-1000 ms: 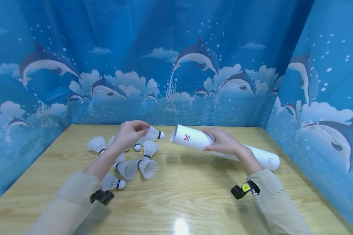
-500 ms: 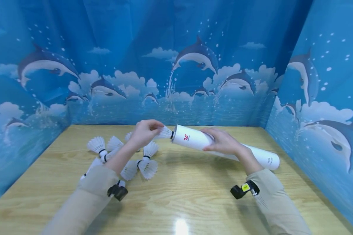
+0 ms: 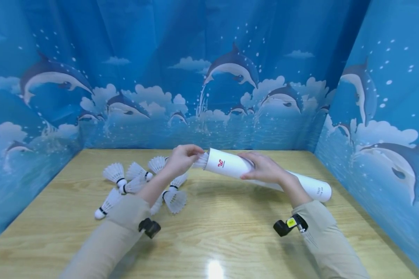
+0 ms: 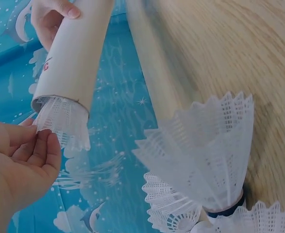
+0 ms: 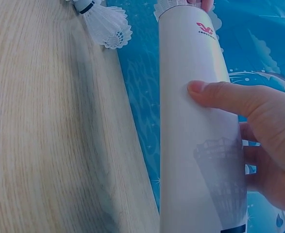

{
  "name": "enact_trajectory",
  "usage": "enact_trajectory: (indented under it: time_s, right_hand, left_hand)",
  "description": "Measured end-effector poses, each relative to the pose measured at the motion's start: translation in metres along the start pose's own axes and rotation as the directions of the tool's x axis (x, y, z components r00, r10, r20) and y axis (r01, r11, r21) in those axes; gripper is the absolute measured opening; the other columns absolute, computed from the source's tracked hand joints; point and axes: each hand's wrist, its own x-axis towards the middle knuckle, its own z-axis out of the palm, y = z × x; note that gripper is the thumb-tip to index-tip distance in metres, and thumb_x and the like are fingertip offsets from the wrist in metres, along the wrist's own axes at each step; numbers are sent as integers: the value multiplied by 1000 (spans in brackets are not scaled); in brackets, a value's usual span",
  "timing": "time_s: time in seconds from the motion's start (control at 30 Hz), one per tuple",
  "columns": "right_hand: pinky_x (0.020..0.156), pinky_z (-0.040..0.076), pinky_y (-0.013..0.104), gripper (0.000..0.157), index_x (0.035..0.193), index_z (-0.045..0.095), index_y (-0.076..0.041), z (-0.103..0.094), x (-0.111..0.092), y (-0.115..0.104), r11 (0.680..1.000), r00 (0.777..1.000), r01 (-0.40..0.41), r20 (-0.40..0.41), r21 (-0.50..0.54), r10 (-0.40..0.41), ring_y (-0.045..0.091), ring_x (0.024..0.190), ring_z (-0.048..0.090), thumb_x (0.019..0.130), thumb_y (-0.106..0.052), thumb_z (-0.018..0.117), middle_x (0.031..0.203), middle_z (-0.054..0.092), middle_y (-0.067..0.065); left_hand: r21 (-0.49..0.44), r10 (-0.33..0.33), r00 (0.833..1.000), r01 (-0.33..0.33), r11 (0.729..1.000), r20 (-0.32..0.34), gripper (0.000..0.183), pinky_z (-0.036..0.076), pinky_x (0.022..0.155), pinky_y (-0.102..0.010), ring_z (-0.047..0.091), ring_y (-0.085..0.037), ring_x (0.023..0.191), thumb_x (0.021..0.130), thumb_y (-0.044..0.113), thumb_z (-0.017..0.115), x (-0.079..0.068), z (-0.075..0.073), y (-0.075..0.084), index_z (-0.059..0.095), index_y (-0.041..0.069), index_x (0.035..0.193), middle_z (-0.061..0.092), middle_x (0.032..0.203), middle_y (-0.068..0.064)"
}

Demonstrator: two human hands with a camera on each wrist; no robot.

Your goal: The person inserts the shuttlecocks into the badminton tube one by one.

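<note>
My left hand [image 3: 181, 158] pinches the skirt edge of a white shuttlecock [image 4: 63, 119], whose front part is inside the open end of a white tube [image 3: 227, 164]. Only its feathered skirt sticks out of the mouth; the cork is hidden. The right hand [image 3: 263, 167] grips the tube around its middle, thumb lying along the near side, as the right wrist view [image 5: 273, 131] also shows. The tube slants, its mouth raised toward the left and its far end low at the right. Several other shuttlecocks [image 3: 114, 173] lie grouped on the table left of the tube.
A pale wooden table [image 3: 209, 232] carries everything. Blue curtains [image 3: 153, 77] printed with dolphins stand along its back and sides. One loose shuttlecock [image 3: 108, 202] lies nearest the left forearm, and another [image 3: 175, 199] sits below the left wrist.
The left hand has moved right, carrying the shuttlecock from outside the tube's mouth until its cork and part of its skirt are inside. The right hand and tube have stayed in place.
</note>
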Motion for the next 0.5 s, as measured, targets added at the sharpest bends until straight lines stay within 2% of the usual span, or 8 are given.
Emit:
enact_trajectory:
  time_s: [0.27, 0.37, 0.5]
  right_hand:
    - [88, 43, 52, 73, 136, 46, -11, 0, 1, 1, 1000, 1000, 29, 4, -8, -29, 32, 115, 47, 74, -32, 78, 132, 48, 13]
    - [88, 43, 52, 73, 136, 46, -11, 1, 1, 0, 1000, 999, 30, 10, -5, -30, 32, 115, 47, 74, -31, 78, 132, 48, 13]
    - [88, 43, 52, 73, 136, 46, -10, 2, 1, -1, 999, 999, 34, 10, -8, -34, 32, 115, 47, 74, -30, 78, 131, 49, 13]
  left_hand:
    - [-6, -21, 1000, 21, 1000, -8, 26, 50, 81, -37, 57, -25, 107, 92, 9, 56, 2, 7, -2, 57, 10, 118, 62, 114, -11]
    - [-14, -48, 998, 48, 999, -27, 24, 51, 78, -35, 59, -24, 104, 92, 11, 59, 2, 8, -3, 55, 8, 115, 63, 111, -12]
    - [63, -38, 999, 40, 997, -38, 21, 52, 74, -34, 61, -23, 96, 91, 14, 60, 2, 8, -5, 62, 4, 109, 65, 105, -11]
